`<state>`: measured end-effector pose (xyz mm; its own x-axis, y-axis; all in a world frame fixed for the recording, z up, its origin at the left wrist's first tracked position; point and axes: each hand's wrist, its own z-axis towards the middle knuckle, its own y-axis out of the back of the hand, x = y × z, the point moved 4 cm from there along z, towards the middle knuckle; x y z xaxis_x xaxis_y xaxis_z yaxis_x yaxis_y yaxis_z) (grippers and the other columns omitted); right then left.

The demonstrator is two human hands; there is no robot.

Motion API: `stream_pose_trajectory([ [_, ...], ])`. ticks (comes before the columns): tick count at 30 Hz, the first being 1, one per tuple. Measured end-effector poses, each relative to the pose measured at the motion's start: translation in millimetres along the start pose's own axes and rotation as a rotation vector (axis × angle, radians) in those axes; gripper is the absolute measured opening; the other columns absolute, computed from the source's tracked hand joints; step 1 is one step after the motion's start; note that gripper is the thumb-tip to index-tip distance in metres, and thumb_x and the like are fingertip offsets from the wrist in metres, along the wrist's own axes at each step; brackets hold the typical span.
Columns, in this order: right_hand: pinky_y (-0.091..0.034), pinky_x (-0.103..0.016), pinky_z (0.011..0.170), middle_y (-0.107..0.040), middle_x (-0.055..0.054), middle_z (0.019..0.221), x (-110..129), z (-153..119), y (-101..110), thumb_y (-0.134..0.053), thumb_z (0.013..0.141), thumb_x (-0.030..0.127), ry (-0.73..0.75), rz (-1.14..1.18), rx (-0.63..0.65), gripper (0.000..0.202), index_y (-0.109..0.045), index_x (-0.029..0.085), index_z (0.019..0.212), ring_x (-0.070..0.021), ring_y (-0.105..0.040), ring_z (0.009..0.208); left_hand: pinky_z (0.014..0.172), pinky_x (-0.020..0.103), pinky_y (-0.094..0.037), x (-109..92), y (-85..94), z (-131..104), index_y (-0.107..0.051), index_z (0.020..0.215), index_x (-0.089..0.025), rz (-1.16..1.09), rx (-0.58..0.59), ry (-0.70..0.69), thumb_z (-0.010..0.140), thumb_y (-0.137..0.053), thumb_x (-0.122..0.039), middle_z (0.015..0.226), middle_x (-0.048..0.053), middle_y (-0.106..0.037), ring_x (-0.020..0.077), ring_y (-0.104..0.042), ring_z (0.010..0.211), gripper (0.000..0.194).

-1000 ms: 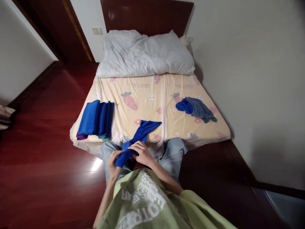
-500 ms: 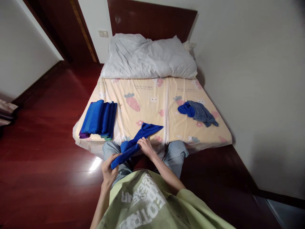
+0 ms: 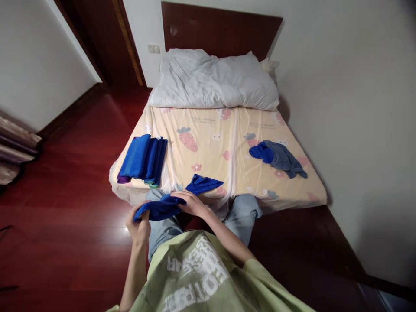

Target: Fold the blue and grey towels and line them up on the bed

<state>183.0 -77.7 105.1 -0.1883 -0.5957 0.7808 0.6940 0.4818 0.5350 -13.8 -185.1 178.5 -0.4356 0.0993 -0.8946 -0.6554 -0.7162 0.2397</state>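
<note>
A bright blue cloth (image 3: 177, 197) stretches from my lap up onto the near edge of the bed. My left hand (image 3: 139, 224) grips its near end, lifted out to the left. My right hand (image 3: 192, 203) pinches the cloth at its middle, just in front of the mattress edge. The far end of the cloth lies on the patterned sheet. A stack of folded blue cloths (image 3: 143, 158) rests on the bed's near left corner.
The bed (image 3: 227, 143) has a cream sheet with cartoon prints and a white pillow (image 3: 212, 80) at the head. A crumpled blue and grey cloth heap (image 3: 277, 157) lies at its right side. Dark red wood floor lies left; a white wall stands right.
My left hand has pulled the cloth's near end out to the left and upward. My right hand stayed on the cloth near the bed edge. The view shifted right.
</note>
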Motion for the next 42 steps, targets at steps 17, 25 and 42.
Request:
stream_pose_trajectory([
  [17, -0.055, -0.027, 0.076, -0.069, -0.003, 0.086, 65.9, 49.6, 120.2, -0.066, 0.089, 0.032, -0.096, 0.198, -0.581, 0.014, -0.068, 0.018, 0.091, -0.0169, -0.066, 0.08, 0.092, 0.036, -0.054, -7.7, 1.2, 31.0, -0.072, 0.111, -0.018, 0.216, 0.032, -0.175, 0.091, -0.063, -0.036, 0.106, 0.008, -0.072, 0.0236, -0.068, 0.1, 0.028],
  [25, -0.056, -0.025, 0.079, -0.071, -0.003, 0.092, 119.6, 67.6, 60.8, -0.066, 0.085, 0.015, 0.137, 0.163, -0.359, 0.011, -0.071, 0.019, 0.093, -0.0139, -0.067, 0.081, 0.091, 0.038, -0.057, -48.0, -40.0, 27.0, -0.062, 0.132, -0.022, 0.096, 0.315, -0.469, 0.089, -0.067, -0.028, 0.119, 0.01, -0.07, 0.0245, -0.07, 0.105, 0.044],
  [42, -0.053, -0.029, 0.084, -0.071, -0.005, 0.094, 18.3, 20.2, -14.9, -0.07, 0.077, 0.015, 0.105, 0.075, -0.023, 0.018, -0.066, 0.018, 0.094, -0.0183, -0.067, 0.089, 0.062, 0.027, -0.054, -42.8, 3.4, 25.5, -0.077, 0.082, -0.022, 0.064, 0.018, -0.477, 0.075, -0.078, -0.025, 0.071, -0.001, -0.073, 0.0163, -0.066, 0.06, 0.008],
])
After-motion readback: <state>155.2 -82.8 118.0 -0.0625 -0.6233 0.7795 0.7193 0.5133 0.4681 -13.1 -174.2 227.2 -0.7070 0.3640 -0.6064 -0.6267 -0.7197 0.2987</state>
